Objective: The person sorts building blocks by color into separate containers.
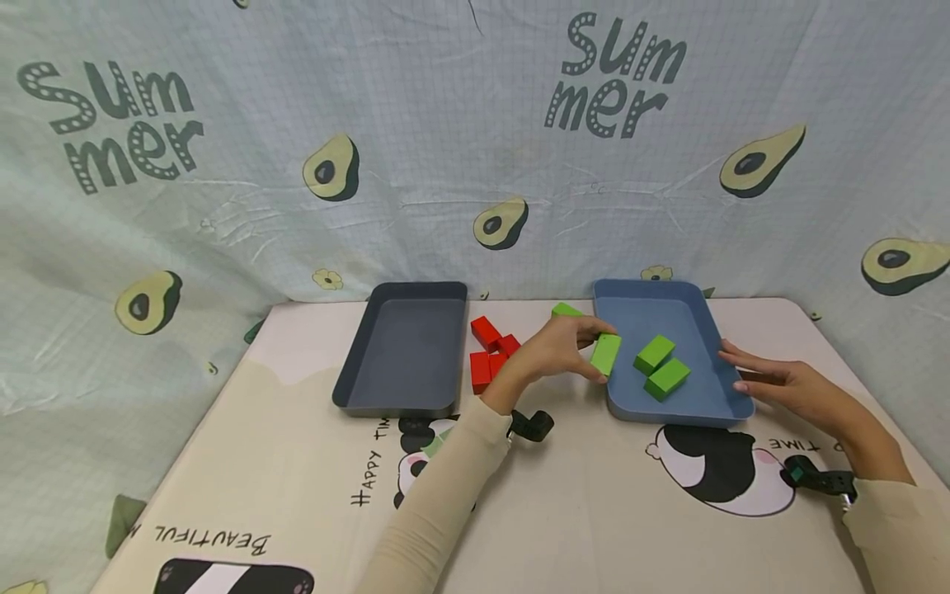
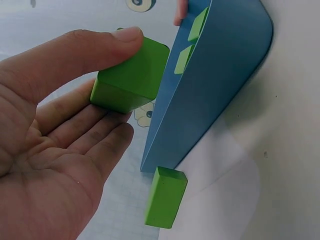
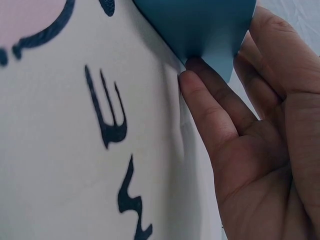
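Note:
My left hand (image 1: 552, 351) pinches a green block (image 1: 605, 355) between thumb and fingers, just above the near-left rim of the blue tray (image 1: 631, 411). In the left wrist view the held green block (image 2: 132, 75) appears close to the tray's wall, with the thumb on one face. My right hand (image 1: 790, 392) holds the tray's right wall, thumb and a finger over the rim; other fingers (image 3: 205, 100) touch its outside in the right wrist view. Two green blocks (image 1: 668, 379) lie inside the tray. Another green block (image 1: 566, 310) sits outside, behind the left hand.
A dark grey tray (image 1: 345, 388) stands on the left. Several red blocks (image 1: 481, 373) lie right of it, partly hidden by the left hand. A printed cloth (image 1: 416, 206) hangs behind the table (image 1: 579, 511).

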A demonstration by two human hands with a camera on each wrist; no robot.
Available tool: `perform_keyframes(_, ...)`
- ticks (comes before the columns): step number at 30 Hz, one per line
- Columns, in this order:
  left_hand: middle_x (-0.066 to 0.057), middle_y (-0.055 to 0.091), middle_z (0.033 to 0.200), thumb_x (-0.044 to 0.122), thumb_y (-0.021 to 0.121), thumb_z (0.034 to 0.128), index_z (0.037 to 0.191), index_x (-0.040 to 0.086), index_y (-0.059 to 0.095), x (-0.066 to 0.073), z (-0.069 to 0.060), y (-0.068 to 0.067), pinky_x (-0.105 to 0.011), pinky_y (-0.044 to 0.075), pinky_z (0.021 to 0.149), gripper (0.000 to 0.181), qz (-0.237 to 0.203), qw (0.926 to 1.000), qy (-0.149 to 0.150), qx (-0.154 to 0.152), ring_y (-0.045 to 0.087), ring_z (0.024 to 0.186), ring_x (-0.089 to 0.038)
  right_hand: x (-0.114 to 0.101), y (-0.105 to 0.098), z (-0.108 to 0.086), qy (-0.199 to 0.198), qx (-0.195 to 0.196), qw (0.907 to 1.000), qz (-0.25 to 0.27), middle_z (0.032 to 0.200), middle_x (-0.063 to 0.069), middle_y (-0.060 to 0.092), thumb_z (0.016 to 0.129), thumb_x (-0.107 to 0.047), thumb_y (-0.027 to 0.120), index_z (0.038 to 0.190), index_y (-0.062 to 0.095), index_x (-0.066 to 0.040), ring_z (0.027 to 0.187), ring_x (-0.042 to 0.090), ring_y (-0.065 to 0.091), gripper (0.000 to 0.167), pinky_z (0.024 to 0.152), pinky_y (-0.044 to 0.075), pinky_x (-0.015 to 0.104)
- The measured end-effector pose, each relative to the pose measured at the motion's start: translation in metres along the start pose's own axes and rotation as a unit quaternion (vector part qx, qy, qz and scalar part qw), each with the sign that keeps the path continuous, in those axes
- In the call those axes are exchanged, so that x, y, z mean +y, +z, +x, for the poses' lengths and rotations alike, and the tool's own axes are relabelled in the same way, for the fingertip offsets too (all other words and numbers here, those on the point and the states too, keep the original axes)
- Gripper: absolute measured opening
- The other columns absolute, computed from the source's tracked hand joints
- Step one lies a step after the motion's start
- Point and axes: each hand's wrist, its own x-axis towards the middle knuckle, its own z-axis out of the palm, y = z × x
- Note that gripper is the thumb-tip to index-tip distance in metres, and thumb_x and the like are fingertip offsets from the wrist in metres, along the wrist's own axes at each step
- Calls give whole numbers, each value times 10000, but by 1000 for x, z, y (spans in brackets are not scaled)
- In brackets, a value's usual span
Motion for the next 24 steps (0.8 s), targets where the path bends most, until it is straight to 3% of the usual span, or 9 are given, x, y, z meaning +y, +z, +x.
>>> perform_keyframes(9, -96, 625, 1378, -20, 893, 739, 1341, 17, 638, 4, 0, 4, -164, 444, 1054, 654, 245, 9997, 18, -12, 576, 1308, -188, -1, 0, -1, 62, -27, 10000, -21, 1578, -290, 259, 1015, -301, 644, 1549, 451, -175, 1240, -301, 209, 582, 883, 263, -47)
perform_keyframes(24, -41, 639, 1364, 60, 905, 756, 1339, 65, 654, 11, 2, 11, -123, 439, 1029, 634, 814, 9965, 105, -163, 594, 1262, -127, 0, -1, 1, -105, -41, 9999, 21, 1573, -279, 286, 1018, -266, 644, 1543, 459, -148, 1255, -293, 225, 569, 888, 297, -31)
